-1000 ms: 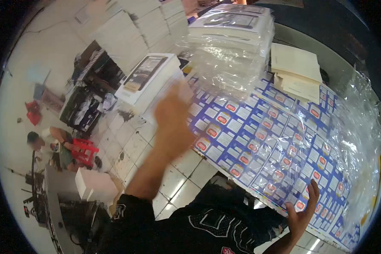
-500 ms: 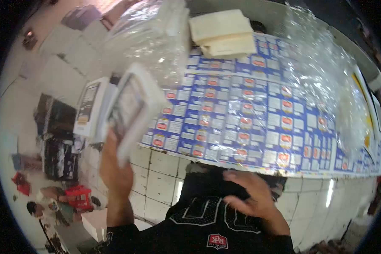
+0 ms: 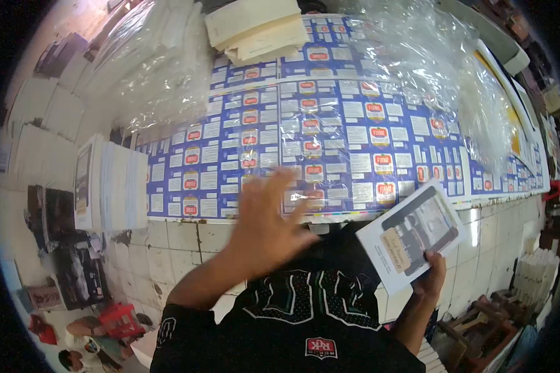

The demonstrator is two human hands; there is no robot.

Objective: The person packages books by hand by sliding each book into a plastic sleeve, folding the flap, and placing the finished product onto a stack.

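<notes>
My right hand [image 3: 430, 276] grips a white book [image 3: 410, 235] with a dark picture on its cover by the lower right edge, the thumb on top, just past the table's front edge. Blurred by motion, my left hand [image 3: 270, 217] is over the front part of the table with its fingers spread and nothing in them. Beneath it, the table [image 3: 224, 161] is covered with blue printed sheets bearing red and white labels. A stack of similar books [image 3: 112, 183] stands on its edges at the table's left end.
Clear plastic wrap [image 3: 155, 74] heaps at the back left, and more plastic film [image 3: 417, 56] lies at the back right. Cream-coloured paper [image 3: 255, 28] sits at the back middle. At the lower left, a person [image 3: 84, 345] is near a red crate [image 3: 119, 320].
The book in motion at the left is now in my right hand on the right. My left hand has let go and opened. The view has shifted to the right.
</notes>
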